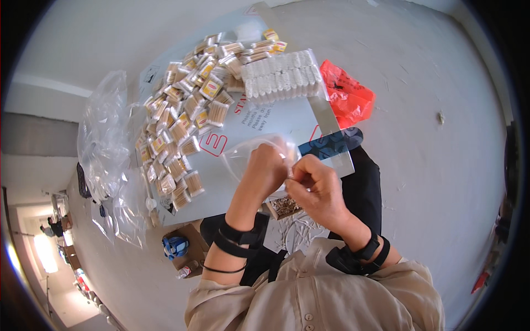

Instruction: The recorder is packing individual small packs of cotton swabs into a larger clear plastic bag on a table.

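A clear plastic bag (236, 156) is at my hands over the near edge of the board-topped surface. My left hand (269, 165) is curled at the bag's mouth, its fingertips mostly hidden. Close beside it, my right hand (317, 185) pinches the bag's edge between thumb and fingers. Beyond them and to the left spreads a heap of small clear packs of wooden-stick cotton swabs (193, 105), some with yellow labels. A large clear-wrapped block of white-tipped swabs (284, 77) lies at the far right of the surface.
A red plastic bag (348, 94) lies off the surface's right side. Large clear plastic sheeting (105, 149) hangs at the left. Below my hands stands a small box of sticks (283, 207), with loose white sticks (298, 234) nearby. A cardboard box (190, 243) holds something blue.
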`<action>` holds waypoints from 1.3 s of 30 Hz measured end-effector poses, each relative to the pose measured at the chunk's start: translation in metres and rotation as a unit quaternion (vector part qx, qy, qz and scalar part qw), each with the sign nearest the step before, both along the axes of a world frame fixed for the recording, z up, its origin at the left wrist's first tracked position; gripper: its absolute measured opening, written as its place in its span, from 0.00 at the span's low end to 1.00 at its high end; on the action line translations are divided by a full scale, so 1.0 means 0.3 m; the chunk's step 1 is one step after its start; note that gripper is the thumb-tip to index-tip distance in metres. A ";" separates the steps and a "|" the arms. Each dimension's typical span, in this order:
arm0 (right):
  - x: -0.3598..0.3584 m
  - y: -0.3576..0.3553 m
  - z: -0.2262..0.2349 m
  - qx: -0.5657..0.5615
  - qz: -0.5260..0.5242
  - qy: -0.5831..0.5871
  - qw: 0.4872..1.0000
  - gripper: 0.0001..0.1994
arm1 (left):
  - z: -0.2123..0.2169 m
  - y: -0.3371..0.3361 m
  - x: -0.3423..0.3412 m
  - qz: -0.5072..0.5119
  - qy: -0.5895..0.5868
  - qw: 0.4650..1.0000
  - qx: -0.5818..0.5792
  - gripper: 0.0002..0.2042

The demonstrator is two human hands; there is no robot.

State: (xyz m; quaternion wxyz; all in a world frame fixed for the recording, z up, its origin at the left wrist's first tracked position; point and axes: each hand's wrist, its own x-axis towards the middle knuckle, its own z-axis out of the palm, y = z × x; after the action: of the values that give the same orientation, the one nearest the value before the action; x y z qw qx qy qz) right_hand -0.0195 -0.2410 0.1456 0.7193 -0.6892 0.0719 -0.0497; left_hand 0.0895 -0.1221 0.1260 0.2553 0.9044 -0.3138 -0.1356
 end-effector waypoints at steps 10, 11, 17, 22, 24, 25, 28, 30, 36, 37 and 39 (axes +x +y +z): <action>0.027 0.028 0.022 0.095 -0.034 0.007 0.995 0.07 | -0.174 0.027 0.086 -0.105 0.064 0.992 -0.016 0.10; 0.028 0.005 0.022 0.071 -0.030 0.000 0.997 0.07 | -0.102 0.016 0.067 -0.093 0.031 0.995 0.026 0.10; 0.035 -0.064 0.057 0.063 -0.011 0.044 0.997 0.08 | 0.150 0.293 0.216 0.119 0.261 0.914 -0.288 0.07; 0.047 -0.065 0.083 0.062 0.040 0.055 0.996 0.10 | -0.318 0.448 0.571 0.311 -0.016 0.938 -0.152 0.12; 0.037 -0.085 0.076 0.045 0.037 0.060 0.996 0.09 | -0.376 0.375 0.593 0.287 -0.091 0.951 -0.076 0.15; 0.036 -0.087 0.075 0.046 0.047 0.067 0.996 0.08 | -0.404 0.349 0.580 0.283 -0.143 0.948 -0.037 0.18; 0.030 -0.095 0.079 0.033 0.062 0.064 0.995 0.08 | -0.440 0.341 0.574 0.315 -0.145 0.938 0.017 0.22; 0.035 -0.093 0.085 0.021 0.066 0.048 0.996 0.08 | -0.426 0.385 0.561 0.320 0.019 0.931 -0.175 0.21; 0.016 -0.091 0.070 -0.004 0.060 0.051 0.997 0.09 | -0.252 0.393 0.387 0.363 0.149 0.782 -0.484 0.28; 0.012 -0.091 0.069 -0.014 0.052 0.051 0.997 0.08 | -0.206 0.386 0.353 0.329 0.158 0.780 -0.509 0.30; 0.006 -0.080 0.075 -0.021 0.049 0.049 0.997 0.07 | -0.093 0.386 0.287 0.299 0.148 0.771 -0.543 0.31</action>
State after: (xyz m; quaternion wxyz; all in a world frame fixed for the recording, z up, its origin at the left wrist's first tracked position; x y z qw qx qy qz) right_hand -0.0177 -0.2650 0.1681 0.7019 -0.7083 0.0723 0.0178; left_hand 0.1756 -0.0063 0.0982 0.7745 0.6325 -0.0074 0.0086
